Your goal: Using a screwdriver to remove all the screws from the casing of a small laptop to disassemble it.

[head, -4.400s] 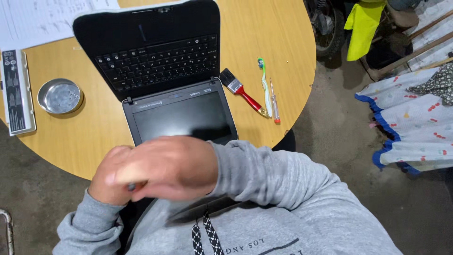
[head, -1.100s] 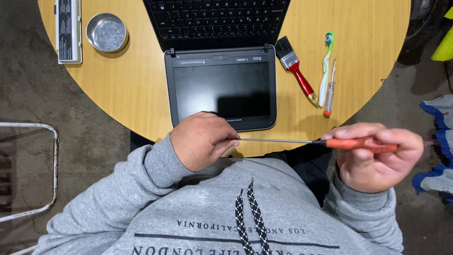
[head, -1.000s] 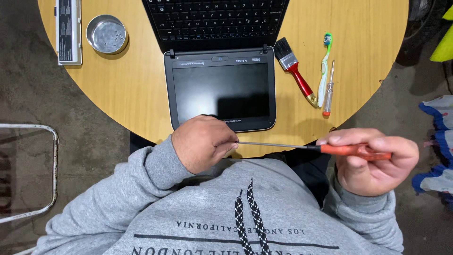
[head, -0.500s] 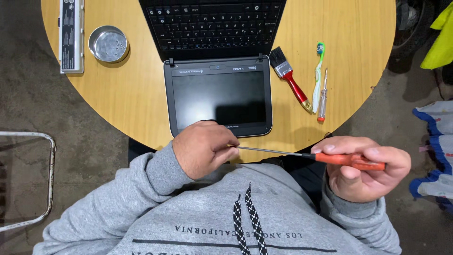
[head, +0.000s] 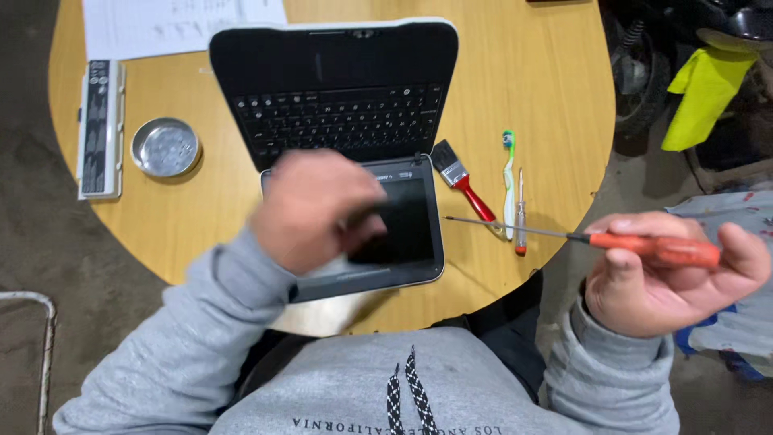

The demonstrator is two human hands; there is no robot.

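Head view: right hand (head: 668, 274) grips the orange screwdriver (head: 580, 238), shaft level, tip pointing toward the blurred left hand (head: 318, 209), whose grip I cannot tell, over the laptop (head: 346, 105); beyond it, a round tin (head: 165, 147), contents unclear.

Left arm: reaching forward from the lower left in a grey sleeve, crossing over the near edge of the table.
Left hand (head: 310, 209): hovering palm down above the near middle of the table, blurred, fingers curling loosely; whether it is gripping anything cannot be told.
Right arm: bending up from the lower right in a grey sleeve, staying off the table, just past its near right edge.
Right hand (head: 672, 274): turning palm up, fingers and thumb closing around an orange-handled screwdriver (head: 652, 248) and holding it level, its thin shaft pointing left toward the table's near right edge.
Hands: sitting well apart.
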